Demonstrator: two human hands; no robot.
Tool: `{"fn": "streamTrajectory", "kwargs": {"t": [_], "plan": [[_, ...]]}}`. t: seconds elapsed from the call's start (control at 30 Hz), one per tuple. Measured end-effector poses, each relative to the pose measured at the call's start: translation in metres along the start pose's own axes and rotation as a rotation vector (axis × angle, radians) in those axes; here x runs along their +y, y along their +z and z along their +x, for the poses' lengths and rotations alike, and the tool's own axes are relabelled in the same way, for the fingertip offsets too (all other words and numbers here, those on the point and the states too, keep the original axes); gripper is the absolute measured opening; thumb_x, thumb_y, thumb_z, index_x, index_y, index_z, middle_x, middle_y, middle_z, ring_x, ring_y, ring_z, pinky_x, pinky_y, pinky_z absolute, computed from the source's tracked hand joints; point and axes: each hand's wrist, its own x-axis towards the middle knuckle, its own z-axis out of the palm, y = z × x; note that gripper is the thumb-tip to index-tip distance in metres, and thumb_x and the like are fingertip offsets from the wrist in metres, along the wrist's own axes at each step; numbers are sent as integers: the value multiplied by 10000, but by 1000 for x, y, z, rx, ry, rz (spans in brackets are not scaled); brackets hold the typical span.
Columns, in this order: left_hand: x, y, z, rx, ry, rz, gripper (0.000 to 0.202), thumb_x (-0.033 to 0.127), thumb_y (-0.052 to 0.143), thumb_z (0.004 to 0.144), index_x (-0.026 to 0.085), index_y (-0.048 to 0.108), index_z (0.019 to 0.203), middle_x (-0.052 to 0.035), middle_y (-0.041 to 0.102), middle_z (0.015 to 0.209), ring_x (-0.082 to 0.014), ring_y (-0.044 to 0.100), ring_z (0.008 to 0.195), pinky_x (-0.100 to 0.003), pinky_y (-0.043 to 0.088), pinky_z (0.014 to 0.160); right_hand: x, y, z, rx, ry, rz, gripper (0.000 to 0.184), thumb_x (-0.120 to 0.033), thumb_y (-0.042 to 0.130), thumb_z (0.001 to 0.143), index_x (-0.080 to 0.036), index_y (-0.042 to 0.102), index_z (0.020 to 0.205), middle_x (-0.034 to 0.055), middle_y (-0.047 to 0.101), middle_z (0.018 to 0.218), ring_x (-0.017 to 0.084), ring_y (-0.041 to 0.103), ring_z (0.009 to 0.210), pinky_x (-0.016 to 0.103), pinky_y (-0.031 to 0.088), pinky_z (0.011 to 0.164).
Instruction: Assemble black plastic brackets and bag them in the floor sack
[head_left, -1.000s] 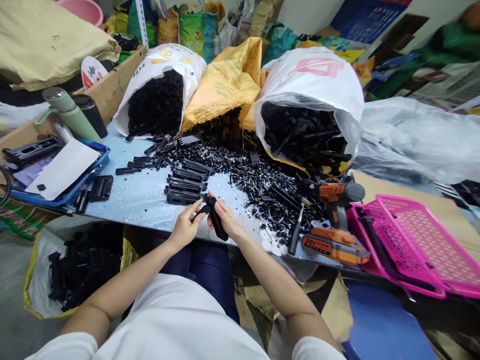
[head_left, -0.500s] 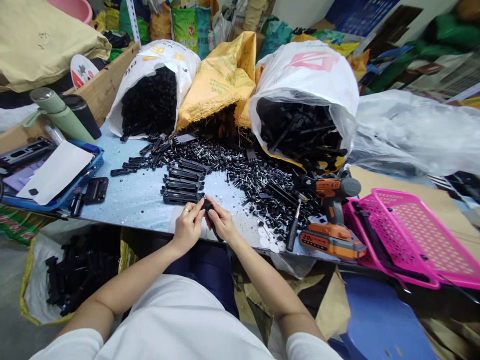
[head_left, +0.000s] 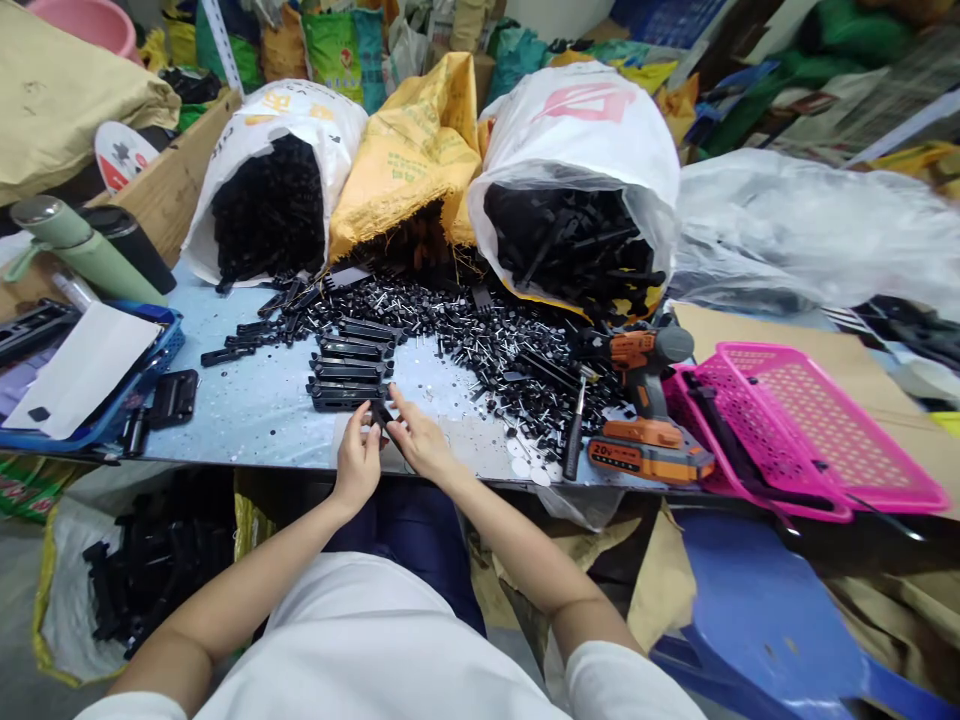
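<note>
My left hand (head_left: 358, 458) and my right hand (head_left: 417, 440) meet at the near edge of the pale blue table (head_left: 255, 405). Together they pinch a small black plastic part (head_left: 380, 415), mostly hidden between the fingers. Just beyond the hands lies a neat stack of long black plastic pieces (head_left: 348, 370). A spread of small black parts with metal pins (head_left: 495, 350) covers the table's middle.
Three sacks stand at the back: a white one (head_left: 270, 180), a yellow one (head_left: 409, 150) and another white one (head_left: 577, 190), all holding black parts. An orange cordless drill (head_left: 645, 410) and a pink basket (head_left: 795, 430) sit right. A blue tray (head_left: 90, 370) and a green flask (head_left: 71, 245) are left.
The long black piece the hands held a second ago has gone out of the hands. Both hands have moved forward to the stack and now pinch a smaller part.
</note>
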Motion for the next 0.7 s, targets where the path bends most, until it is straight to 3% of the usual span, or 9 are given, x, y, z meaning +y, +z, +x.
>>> {"fn": "streamTrajectory", "kwargs": {"t": [0.07,0.13,0.17,0.23,0.3,0.4,0.57,0.7], "plan": [[-11,-2,-8,-34,-46,122,538,234,395,899,168,263,1417,-158,538,1187,-243,536,1115,-421,473,895,27,-40,8,76,55,-256,545,-464,359,923,-254,318,1424,90,504,1290,235,483,1149,412,406,975],[-16,-7,-10,-100,53,293,622,178,477,824,172,282,1414,-183,451,1306,-304,410,1255,-498,395,978,55,-89,15,218,187,-514,509,-411,351,929,-201,373,1392,119,486,1303,257,426,1196,426,378,992],[-16,-9,-7,-176,156,364,637,144,502,783,185,330,1395,-175,415,1351,-323,331,1309,-530,334,1021,68,-113,19,280,277,-630,496,-380,344,932,-172,384,1380,137,498,1278,268,431,1176,430,386,974],[-15,-11,3,-412,403,449,617,85,499,739,230,432,1335,-131,432,1359,-322,275,1340,-573,225,1066,90,-155,25,249,415,-811,422,-272,341,920,-133,470,1297,167,535,1197,279,459,1120,423,407,926],[-13,-9,16,-631,578,495,574,39,451,750,254,492,1281,-100,537,1250,-280,399,1259,-572,216,1064,105,-182,31,140,496,-916,366,-188,379,876,-132,531,1204,172,560,1131,281,480,1073,407,430,871],[-13,-3,31,-717,614,574,573,-30,382,760,218,513,1260,-98,606,1084,-215,545,1040,-460,351,993,123,-199,45,119,513,-955,362,-180,431,842,-143,518,1191,160,569,1112,281,485,1064,388,438,839],[-17,1,35,-624,554,632,562,-35,398,760,173,495,1273,-112,588,1014,-227,540,959,-374,439,836,154,-199,102,224,470,-836,418,-302,409,899,-116,458,1269,170,536,1205,264,477,1115,369,398,910],[-20,2,28,-586,523,621,431,73,430,840,210,520,1239,-89,588,960,-213,547,887,-348,461,768,171,-202,161,116,485,-805,390,-261,395,909,-96,502,1245,168,553,1211,228,519,1085,330,389,920]]}}
